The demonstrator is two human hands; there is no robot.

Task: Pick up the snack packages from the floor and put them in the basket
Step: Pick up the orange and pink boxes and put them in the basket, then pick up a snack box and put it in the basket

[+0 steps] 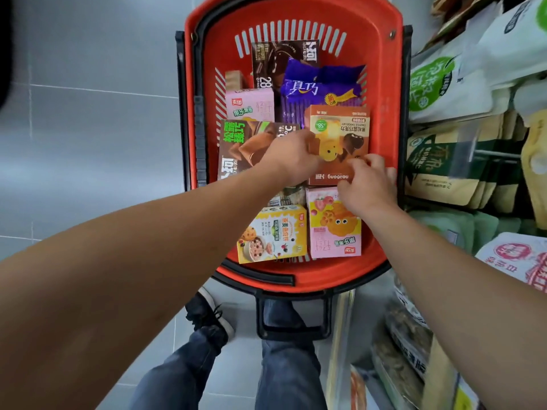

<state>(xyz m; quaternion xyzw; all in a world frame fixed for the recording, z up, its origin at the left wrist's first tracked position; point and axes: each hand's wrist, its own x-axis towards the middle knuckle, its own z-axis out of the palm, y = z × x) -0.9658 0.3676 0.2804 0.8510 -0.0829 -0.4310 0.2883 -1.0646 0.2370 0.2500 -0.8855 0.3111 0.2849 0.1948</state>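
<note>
On my far left I see grey floor tiles (88, 128). Next comes the red basket (381, 84), standing on the floor with its black handle (293, 321) toward my legs. Inside, along its left side, I see a pink box (250, 103) and below it a brown chocolate box (245, 143) with green lettering. My left hand (291, 159) reaches over that box and grips the left edge of the orange box (340, 125), fingers curled on it. A yellow cereal box (272, 233) lies nearest me. Toward the middle rear, a dark brown box (272, 57) and a purple packet (319, 87) rest against each other. My right hand (367, 187) pinches the orange box's near right corner, above a pink strawberry box (334, 232). On my far right, shelves hold bagged goods (453, 81).
</note>
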